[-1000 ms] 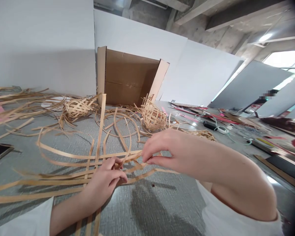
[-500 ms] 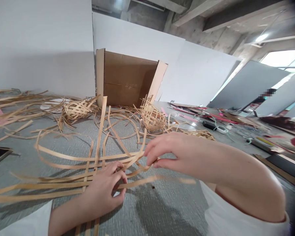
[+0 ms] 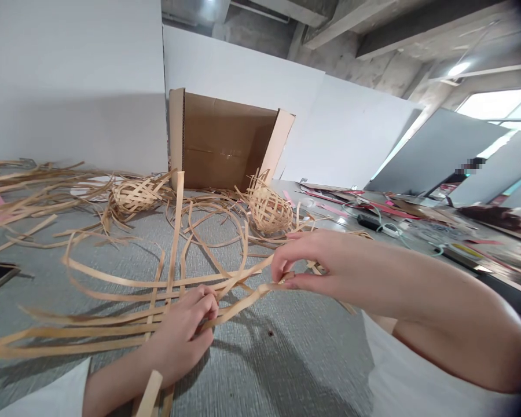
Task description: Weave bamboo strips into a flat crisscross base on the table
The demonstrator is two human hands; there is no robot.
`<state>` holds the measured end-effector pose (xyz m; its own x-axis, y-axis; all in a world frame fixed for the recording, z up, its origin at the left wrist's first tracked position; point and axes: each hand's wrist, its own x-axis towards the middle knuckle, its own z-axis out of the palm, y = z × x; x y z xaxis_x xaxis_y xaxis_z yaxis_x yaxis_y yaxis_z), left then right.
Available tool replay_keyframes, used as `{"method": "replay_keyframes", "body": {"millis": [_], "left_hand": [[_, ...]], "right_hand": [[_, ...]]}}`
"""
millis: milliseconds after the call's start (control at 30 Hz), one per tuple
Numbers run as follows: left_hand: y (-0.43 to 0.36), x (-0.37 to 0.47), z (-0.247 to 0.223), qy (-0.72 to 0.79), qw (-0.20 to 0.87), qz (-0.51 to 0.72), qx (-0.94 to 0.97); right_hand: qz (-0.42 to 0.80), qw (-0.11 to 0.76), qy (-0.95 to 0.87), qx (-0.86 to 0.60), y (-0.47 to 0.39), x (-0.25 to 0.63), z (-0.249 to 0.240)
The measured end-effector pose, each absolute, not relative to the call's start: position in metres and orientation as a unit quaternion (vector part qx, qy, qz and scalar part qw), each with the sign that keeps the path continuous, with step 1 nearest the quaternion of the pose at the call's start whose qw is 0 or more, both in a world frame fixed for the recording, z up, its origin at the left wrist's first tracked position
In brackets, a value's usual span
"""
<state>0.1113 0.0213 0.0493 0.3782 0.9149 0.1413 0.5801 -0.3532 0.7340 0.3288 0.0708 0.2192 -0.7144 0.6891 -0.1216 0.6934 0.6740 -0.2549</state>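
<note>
So we've got long, flat tan strips point(image 3: 176, 231) crossing in a loose grid on the grey table point(image 3: 226, 382), which has a finely streaked texture. Our left hand point(image 3: 180, 333) rests over the crossings, fingers bent and bunched close together; can't tell if they're actually gripping, since the tips are partly hidden. Our right hand point(image 3: 308, 260) has thumb and fingers pinching strip lengths just above the table, and those run back toward our left. Some strips bend into big, springy loops. Behind them sit two rounded, open-weave pieces point(image 3: 270, 212) with spiky loose ends, near a brown corrugated cardboard box point(image 3: 230, 139).
</note>
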Motion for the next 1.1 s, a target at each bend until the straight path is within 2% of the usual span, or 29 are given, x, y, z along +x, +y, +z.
{"method": "replay_keyframes", "body": {"millis": [533,767,1100], "left_hand": [[0.023,0.110,0.051,0.479,0.347,0.289,0.753],[0.023,0.109,0.048,0.492,0.368,0.320,0.721],[0.022,0.113,0.047,0.506,0.282,0.266,0.770]], "right_hand": [[-0.159,0.060,0.913,0.372,0.060,0.346,0.224],[-0.169,0.007,0.925,0.341,0.054,0.348,0.222],[-0.159,-0.054,0.937,0.307,0.049,0.357,0.219]]}}
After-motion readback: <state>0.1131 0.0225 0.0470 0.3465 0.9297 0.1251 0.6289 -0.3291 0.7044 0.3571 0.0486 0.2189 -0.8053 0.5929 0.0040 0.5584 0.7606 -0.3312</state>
